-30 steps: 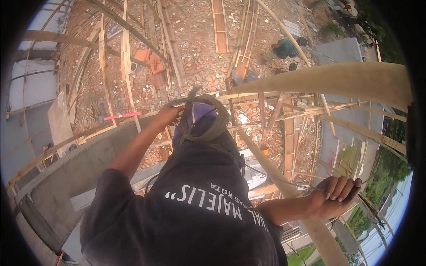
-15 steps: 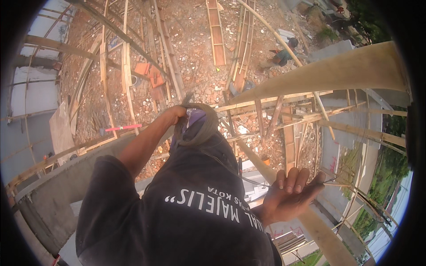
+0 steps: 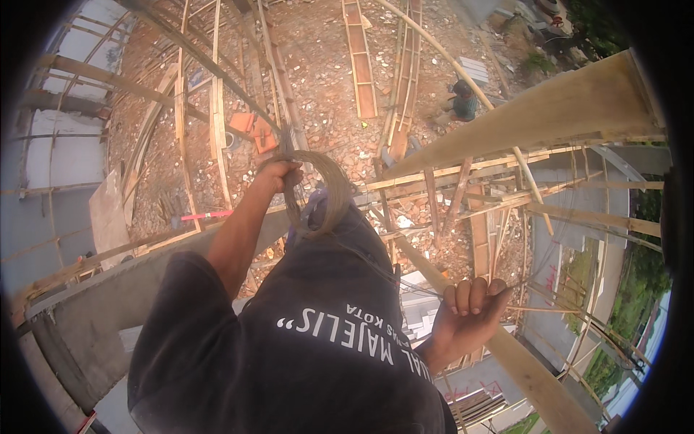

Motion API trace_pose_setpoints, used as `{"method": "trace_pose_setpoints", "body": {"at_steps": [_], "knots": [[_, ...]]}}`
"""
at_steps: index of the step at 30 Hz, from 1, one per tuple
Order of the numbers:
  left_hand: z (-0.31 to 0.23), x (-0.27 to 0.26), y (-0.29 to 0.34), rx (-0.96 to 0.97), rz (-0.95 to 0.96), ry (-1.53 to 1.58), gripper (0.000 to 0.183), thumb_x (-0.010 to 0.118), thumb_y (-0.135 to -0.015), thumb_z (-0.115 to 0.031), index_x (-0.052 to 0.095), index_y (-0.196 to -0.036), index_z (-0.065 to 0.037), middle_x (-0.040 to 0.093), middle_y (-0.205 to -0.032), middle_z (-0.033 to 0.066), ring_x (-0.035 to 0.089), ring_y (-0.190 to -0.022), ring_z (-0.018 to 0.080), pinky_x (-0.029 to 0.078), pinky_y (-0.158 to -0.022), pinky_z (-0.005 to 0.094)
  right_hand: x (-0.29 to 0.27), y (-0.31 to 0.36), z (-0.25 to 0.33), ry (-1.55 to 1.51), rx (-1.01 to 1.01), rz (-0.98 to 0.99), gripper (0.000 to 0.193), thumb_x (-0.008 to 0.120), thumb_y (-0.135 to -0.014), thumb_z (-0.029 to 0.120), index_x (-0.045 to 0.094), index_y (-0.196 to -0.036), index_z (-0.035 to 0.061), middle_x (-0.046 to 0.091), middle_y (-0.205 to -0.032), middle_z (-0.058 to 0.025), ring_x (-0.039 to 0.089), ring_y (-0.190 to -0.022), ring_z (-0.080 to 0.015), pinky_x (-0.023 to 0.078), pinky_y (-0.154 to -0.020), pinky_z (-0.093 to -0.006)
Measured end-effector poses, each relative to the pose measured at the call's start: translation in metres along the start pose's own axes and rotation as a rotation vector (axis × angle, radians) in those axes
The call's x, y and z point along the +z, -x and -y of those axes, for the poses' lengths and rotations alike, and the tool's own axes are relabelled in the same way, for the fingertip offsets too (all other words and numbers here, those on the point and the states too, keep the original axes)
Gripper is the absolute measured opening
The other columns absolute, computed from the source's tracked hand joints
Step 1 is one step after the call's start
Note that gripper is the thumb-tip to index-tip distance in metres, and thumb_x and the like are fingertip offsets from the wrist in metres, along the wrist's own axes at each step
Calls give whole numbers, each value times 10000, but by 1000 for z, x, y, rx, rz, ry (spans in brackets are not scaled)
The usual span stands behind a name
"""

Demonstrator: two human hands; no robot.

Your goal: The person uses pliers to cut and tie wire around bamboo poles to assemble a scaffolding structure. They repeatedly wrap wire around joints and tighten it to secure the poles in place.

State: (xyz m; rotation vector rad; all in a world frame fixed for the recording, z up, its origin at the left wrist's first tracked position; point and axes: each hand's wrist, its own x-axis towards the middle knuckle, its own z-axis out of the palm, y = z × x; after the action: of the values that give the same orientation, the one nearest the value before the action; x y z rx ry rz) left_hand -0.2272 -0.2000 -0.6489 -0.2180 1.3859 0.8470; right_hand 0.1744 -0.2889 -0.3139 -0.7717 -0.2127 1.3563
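Note:
A coil of thin grey-brown wire [image 3: 337, 189] hangs in front of my dark shirt, its loop standing away from the cloth. My left hand [image 3: 280, 176] is closed around the coil's left side, where several strands stick up past the fingers. From the coil a loose strand runs across the shirt front toward my right hand [image 3: 468, 311]. That hand, at the right, has its fingers curled over the wire strand, with the palm partly hidden. Part of something purple [image 3: 312, 206] shows behind the coil at my waist.
A concrete ledge [image 3: 163, 271] runs along my left. A broad timber board [image 3: 535, 119] slants in from the right, and another wooden beam [image 3: 531, 372] passes below my right hand. Far below are rubble ground [image 3: 329, 94], wooden formwork [image 3: 360, 61] and a crouching person [image 3: 463, 103].
The wire coil has swung away from my shirt and its loop looks wider. My left hand has shifted slightly left. My right hand's fingers are curled in more, with the thumb less extended.

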Motion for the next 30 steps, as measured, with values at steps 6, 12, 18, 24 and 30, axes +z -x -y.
{"method": "trace_pose_setpoints", "body": {"at_steps": [6, 12, 18, 24, 30], "knots": [[-5, -10, 6, -38, 53, 166, 180, 399, -1003, -83, 536, -888, -65, 425, -624, -21, 375, -455, 78, 368, -401, 224, -36, -12, 3, -76, 35, -63, 340, 392, -1060, 377, 496, -919, 86, 281, -580, 27, 209, -468, -73, 209, -438, -237], [-1, 4, 16, 134, -86, 33, 84, 516, -960, -77, 550, -883, -78, 426, -624, -11, 358, -462, 94, 339, -408, 245, -26, -9, -4, -140, -16, 43, 326, 369, -1069, 344, 482, -911, 82, 310, -602, 17, 233, -481, -73, 221, -441, -233], [4, -8, -38, 375, -3, 170, 189, 515, -982, -154, 628, -872, -50, 619, -655, 73, 573, -505, 194, 483, -436, 341, -9, -12, -18, -117, -87, 11, 378, 336, -1074, 360, 473, -845, 94, 340, -628, 17, 280, -502, -84, 266, -448, -231], [-7, 11, -19, 383, -138, 229, 151, 527, -963, -111, 639, -871, -65, 607, -636, 61, 536, -461, 182, 437, -413, 346, -19, -13, -18, -37, -7, 105, 384, 345, -1072, 360, 460, -821, 93, 335, -624, 14, 285, -509, -88, 281, -465, -232], [1, 11, -6, 360, -250, -17, 190, 484, -958, -90, 596, -806, -94, 532, -575, 24, 388, -401, 121, 305, -383, 286, -18, -15, -22, -114, -54, 83, 341, 369, -1068, 334, 468, -849, 92, 344, -632, 15, 294, -519, -95, 283, -479, -244]]}}
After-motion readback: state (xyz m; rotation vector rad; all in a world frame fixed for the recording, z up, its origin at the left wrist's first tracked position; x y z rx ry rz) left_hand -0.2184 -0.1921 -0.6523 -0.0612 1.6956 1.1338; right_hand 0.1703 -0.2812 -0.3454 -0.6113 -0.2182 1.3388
